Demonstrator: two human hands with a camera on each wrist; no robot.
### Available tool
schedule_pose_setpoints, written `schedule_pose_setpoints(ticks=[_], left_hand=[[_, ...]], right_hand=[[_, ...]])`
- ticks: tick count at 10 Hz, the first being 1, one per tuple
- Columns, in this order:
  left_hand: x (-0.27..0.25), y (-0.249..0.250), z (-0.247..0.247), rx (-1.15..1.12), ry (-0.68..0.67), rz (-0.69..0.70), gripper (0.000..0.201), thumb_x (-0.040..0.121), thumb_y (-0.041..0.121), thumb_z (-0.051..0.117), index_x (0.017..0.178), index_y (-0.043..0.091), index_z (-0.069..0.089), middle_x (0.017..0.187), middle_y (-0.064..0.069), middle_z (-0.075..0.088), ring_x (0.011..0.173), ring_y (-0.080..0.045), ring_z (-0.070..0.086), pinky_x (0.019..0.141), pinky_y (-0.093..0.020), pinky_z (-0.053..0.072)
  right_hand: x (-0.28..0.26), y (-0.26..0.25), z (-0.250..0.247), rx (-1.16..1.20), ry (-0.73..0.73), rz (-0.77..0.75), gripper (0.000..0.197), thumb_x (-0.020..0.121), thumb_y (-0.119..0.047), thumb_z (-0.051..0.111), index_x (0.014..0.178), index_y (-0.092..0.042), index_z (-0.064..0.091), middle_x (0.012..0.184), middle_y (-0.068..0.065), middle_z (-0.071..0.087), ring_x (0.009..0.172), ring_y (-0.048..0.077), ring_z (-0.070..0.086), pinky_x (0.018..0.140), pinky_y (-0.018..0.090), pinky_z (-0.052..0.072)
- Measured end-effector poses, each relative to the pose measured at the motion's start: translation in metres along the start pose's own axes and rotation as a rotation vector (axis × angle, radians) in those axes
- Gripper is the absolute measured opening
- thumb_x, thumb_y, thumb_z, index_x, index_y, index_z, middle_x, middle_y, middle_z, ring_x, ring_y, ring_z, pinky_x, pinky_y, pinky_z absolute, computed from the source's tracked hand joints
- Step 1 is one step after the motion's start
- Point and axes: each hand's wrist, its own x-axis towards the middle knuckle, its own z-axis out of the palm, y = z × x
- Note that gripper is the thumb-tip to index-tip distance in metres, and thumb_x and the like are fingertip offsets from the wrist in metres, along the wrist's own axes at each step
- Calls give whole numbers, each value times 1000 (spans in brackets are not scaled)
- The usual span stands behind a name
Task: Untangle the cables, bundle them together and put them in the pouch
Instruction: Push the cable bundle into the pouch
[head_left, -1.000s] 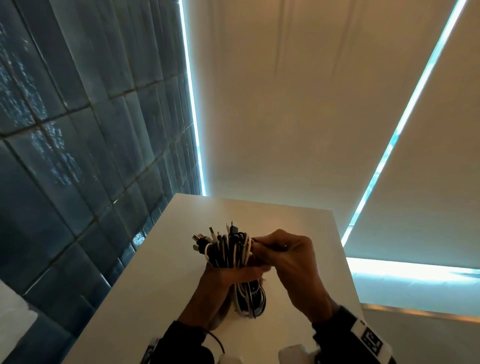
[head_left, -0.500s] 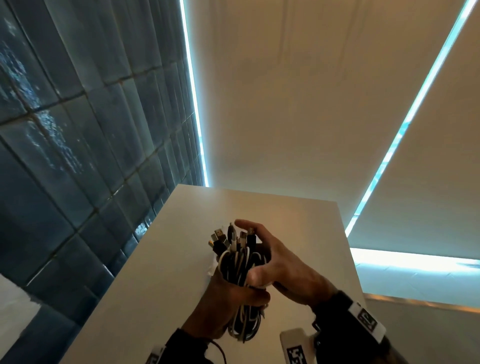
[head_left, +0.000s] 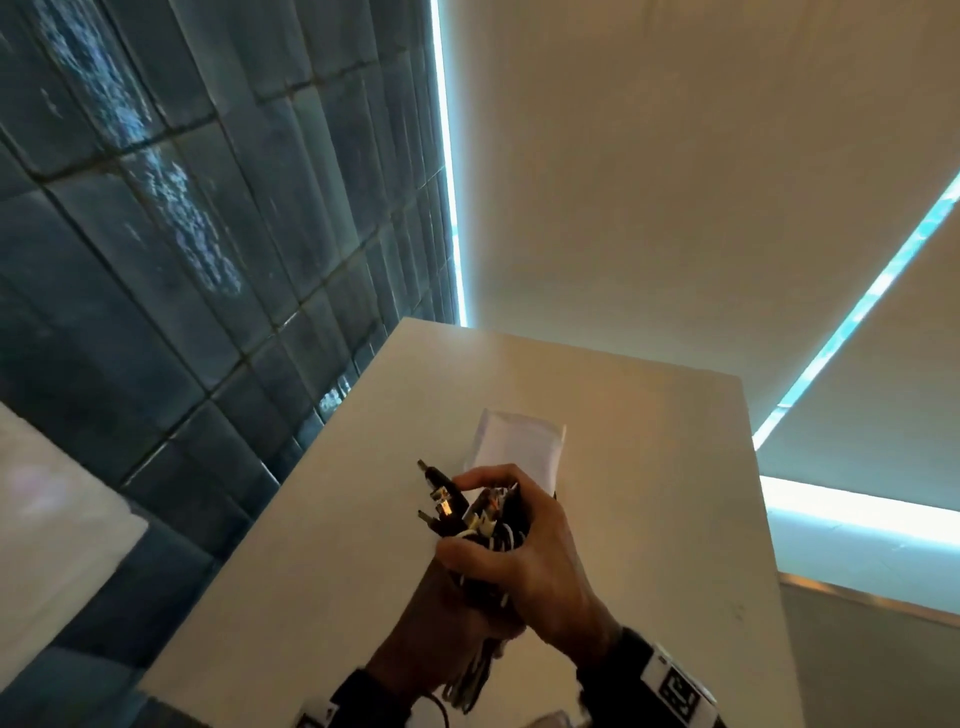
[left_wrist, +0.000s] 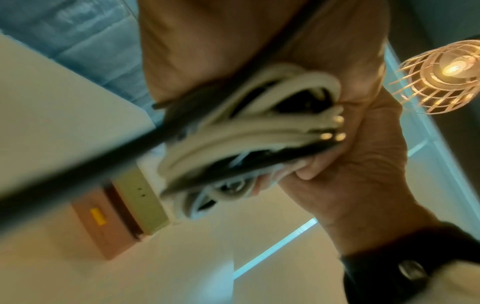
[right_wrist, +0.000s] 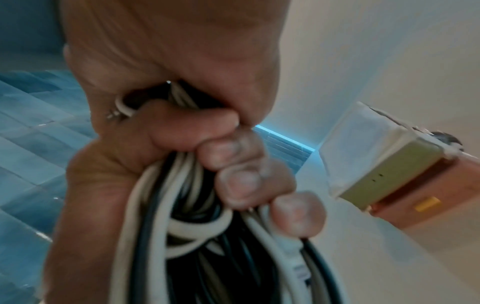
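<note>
Cables, black and white, are sitting coiled in one bundle, held up above the white table, plug ends sticking out toward the tiled wall. I'm now wrapping my right hand around the top of the bundle, thumb across the front, fingers curled over the back; a second ago it was only pinching at the side, so the grip is shifting over. My left hand is clamping the lower part of the coil from underneath; the right wrist view is showing its fingertips curled tight round the white and black loops.

The head view is also swinging, so the white pouch is now showing, lying flat on the table just beyond the hands; it wasn't visible earlier. I can't tell whether its mouth is open.

I'm reading this as untangling and bundling done, with insertion coming up. One hand probably needs to free up to open the pouch. Loose plug ends could snag at the opening.
</note>
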Motion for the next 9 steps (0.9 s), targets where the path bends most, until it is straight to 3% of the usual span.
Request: schedule_pose_setpoints(ticks=[1,2,3,4,6,7,9], left_hand=[[6,-23,-25,100,69,-7,26,55,1,62,77,14,60,58,20,64,57,6,58,58,-10,44],[17,-50,-64,242,136,-73,29,51,4,68,74,19,73,71,5,71,70,-10,63,66,-28,50],[21,-62,-97,320,139,-141,33,49,9,69,81,15,75,81,-6,73,77,-16,66,72,-37,52],[28,-68,-117,353,140,-203,32,47,12,68,78,17,75,70,4,70,65,-8,61,64,-27,46],[34,-77,-125,355,124,-241,28,44,8,67,71,14,73,61,9,66,57,-2,57,57,-19,42],[34,-89,-129,384,112,-241,34,43,12,69,77,15,74,73,4,72,66,-6,62,63,-22,46],[31,-96,-136,400,86,-227,32,46,11,68,77,13,71,75,-2,71,68,-10,60,63,-24,44]], right_hand=[[4,23,14,155,-54,161,57,70,-20,85,121,-25,57,106,-2,72,98,15,69,87,34,57],[8,96,17,407,57,447,61,78,-52,71,127,-19,56,115,2,70,93,18,64,73,28,51],[12,149,18,499,252,685,40,92,-34,62,114,-1,59,94,17,67,76,26,62,64,34,49],[17,192,21,498,378,873,21,94,-9,57,110,4,57,85,17,61,67,27,60,58,33,50],[47,217,22,509,551,853,19,91,1,55,108,7,61,73,16,64,55,25,58,49,30,52],[53,222,20,503,598,854,22,88,7,52,109,5,60,72,19,65,55,28,61,50,35,54],[32,222,30,563,632,850,15,87,0,61,100,5,65,86,23,68,67,31,63,61,38,55]])
